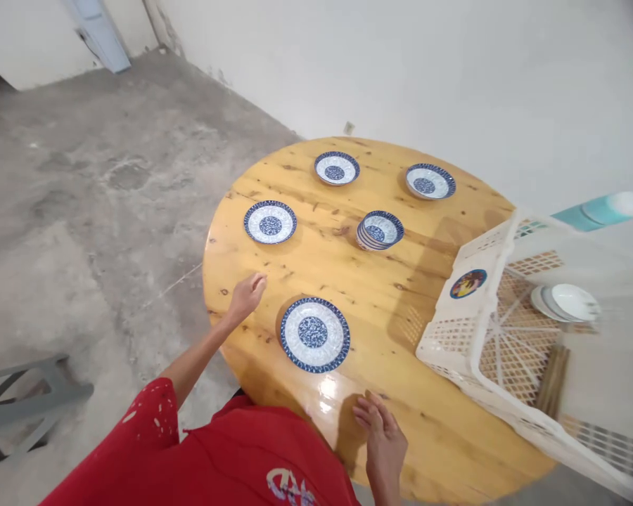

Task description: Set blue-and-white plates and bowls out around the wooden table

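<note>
My left hand [250,294] hovers over the left part of the round wooden table, its fingers curled together with nothing visible in them. It is between a blue-and-white plate [270,223] and a larger blue-rimmed plate [315,334] nearest my body. My right hand [384,432] is at the table's near edge, right of that larger plate; its fingers are loosely bent and apart, holding nothing. A stack of patterned bowls [378,230] stands near the table's middle. Farther back lie another blue-and-white plate [337,169] and a deeper-looking dish [430,181].
A white plastic basket [456,330] rests on the right of the wooden table [401,288], holding white bowls [574,302] and a bundle of chopsticks [553,379]. A turquoise cylinder [591,213] is behind it. A grey stool [29,400] stands on the floor at left.
</note>
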`<state>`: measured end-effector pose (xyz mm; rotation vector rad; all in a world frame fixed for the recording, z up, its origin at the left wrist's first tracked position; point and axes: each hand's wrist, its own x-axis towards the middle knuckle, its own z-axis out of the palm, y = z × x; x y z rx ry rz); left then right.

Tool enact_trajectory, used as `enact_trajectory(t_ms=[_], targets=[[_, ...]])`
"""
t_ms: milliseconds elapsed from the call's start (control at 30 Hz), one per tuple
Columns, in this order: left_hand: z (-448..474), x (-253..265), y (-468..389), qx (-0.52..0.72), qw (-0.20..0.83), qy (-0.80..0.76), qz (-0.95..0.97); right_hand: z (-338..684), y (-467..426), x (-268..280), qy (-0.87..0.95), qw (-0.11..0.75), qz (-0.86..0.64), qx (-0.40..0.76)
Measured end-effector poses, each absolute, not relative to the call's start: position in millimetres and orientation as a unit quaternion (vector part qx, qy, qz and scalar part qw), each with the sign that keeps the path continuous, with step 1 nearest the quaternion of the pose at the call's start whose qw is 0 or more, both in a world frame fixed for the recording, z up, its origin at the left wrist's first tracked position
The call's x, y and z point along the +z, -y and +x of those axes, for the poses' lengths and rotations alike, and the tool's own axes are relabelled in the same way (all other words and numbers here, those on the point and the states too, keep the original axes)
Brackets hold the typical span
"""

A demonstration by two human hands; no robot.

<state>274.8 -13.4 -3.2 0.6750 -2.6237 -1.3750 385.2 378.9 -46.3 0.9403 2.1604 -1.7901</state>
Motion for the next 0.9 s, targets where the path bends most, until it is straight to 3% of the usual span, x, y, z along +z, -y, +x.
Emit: enact_trajectory(t_ms=[100, 333, 733, 900], targets=[[351.8, -9.5, 15.3, -0.442, 0.079, 0.854, 0.262, 412.3, -389.9, -55.9, -0.715, 0.074, 0.323, -0.616], [489.7, -32.8, -24.3, -0.508, 0.033, 0.779, 0.366, 478.8, -403.4, -66.6, -0.683, 0.046, 0.315, -0.657], [629.9, -31.6, -81.2, -0.553, -0.021, 0.724, 0.412, 528.0, -381.2, -77.1, -0.682, 0.095, 0.248, -0.682], [638.9, -25.0, -83.9, -0.556, -0.011, 0.721, 0.414, 535.0, -376.3, -73.9, -0.674, 0.123, 0.225, -0.693]])
